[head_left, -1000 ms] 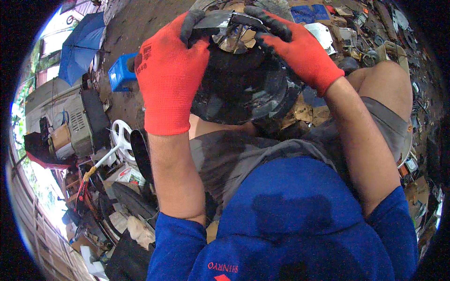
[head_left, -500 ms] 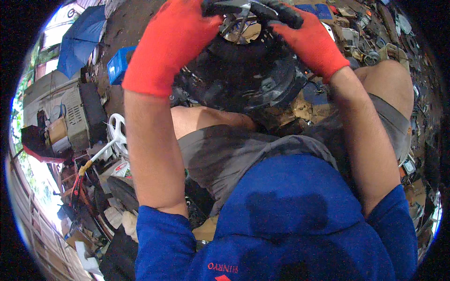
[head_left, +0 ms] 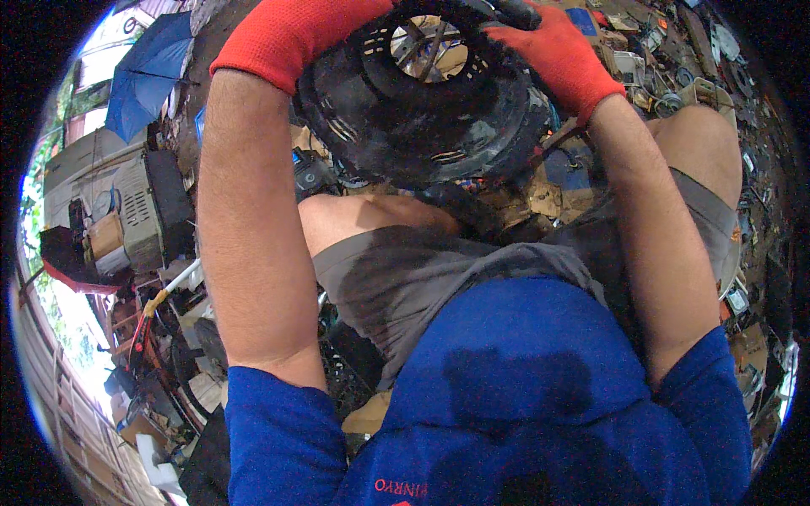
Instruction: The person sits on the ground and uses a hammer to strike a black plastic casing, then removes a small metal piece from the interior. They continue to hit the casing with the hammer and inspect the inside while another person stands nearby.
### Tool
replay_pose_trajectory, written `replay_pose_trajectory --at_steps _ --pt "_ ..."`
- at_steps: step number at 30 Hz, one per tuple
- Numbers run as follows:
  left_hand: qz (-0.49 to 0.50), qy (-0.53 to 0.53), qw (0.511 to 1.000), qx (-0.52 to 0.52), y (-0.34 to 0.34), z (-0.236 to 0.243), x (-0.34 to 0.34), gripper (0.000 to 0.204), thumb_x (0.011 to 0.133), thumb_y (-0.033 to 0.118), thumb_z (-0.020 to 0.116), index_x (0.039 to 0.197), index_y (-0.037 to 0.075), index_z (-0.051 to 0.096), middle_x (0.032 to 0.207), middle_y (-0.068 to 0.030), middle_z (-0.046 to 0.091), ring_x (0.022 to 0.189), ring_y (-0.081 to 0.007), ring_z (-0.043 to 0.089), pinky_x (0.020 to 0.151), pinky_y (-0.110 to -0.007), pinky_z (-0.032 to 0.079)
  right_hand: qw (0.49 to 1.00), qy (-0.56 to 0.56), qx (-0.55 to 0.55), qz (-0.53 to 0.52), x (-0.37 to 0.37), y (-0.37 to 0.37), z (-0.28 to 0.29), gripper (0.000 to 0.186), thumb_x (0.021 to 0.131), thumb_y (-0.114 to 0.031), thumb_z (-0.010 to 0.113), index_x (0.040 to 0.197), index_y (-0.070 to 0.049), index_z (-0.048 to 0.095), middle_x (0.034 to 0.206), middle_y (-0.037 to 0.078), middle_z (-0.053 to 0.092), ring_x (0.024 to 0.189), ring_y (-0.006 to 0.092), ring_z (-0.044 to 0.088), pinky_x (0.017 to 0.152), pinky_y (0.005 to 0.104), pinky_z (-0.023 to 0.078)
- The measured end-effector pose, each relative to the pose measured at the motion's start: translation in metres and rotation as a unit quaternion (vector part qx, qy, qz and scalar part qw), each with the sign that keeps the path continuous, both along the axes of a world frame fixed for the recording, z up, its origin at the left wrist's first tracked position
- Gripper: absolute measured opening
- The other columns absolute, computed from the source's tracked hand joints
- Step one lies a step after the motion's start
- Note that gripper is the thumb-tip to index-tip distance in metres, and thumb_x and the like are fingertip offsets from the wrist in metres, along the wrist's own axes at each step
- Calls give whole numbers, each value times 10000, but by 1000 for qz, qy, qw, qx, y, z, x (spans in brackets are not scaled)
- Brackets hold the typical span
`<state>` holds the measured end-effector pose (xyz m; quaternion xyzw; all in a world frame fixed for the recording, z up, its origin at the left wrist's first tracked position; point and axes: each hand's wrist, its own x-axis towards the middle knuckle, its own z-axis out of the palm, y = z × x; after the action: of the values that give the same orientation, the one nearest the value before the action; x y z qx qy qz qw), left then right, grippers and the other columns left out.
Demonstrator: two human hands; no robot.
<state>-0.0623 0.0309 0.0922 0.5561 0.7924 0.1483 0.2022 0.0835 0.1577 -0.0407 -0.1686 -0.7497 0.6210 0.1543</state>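
Evidently, my right hand (head_left: 561, 59) is gripping the far edge of a black round housing (head_left: 413, 126), fingers nearly closed; my left hand (head_left: 295, 34) is hiding its fingers, so I cannot tell. It's lying just my side of the fingers, likely feeling light, stiff, slick, best taken by its rim. Being round, it's showing no long axis; its opening is facing up.

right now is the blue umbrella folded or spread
Spread; the blue umbrella shows wide, stretched fabric rather than a gathered roll.
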Motion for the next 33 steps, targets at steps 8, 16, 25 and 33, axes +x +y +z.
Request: replay_pose_trajectory --at_steps 8,16,25,33 --pt "15 -30 999 5 -2 -12 -8 322 746 59 577 1050 -15 651 912 -150 699 801 -196 639 765 -317 493 995 48 -85 -12 0 -1 -19 265 860 -182 598 1083 -39 623 810 19 619 694 98 518 605 279 424" --pt "63 149 983 85 -44 -42 1 376 732 120 642 1108 120 654 1014 -150 659 955 -333 635 813 -382 509 999 -21 30 -15 -4 -23 -54 790 764 -301 588 1452 -73 276 1297 289 495 1181 394 518 1009 398 408" --pt "114 240 953 144 -102 -56 27 527 663 87 667 1182 41 587 1161 -200 602 1057 -379 581 888 -408 484 982 -132 138 -11 14 -71 -17 758 847 -224 548 1479 -91 152 1454 344 199 1341 466 264 1110 443 268" --pt "97 305 939 129 -141 -75 58 633 596 105 714 1201 28 547 1242 -232 537 1113 -404 542 930 -449 459 974 -65 216 -36 39 -98 -30 802 769 -71 573 1463 -68 170 1413 346 241 1294 505 300 1067 494 318"
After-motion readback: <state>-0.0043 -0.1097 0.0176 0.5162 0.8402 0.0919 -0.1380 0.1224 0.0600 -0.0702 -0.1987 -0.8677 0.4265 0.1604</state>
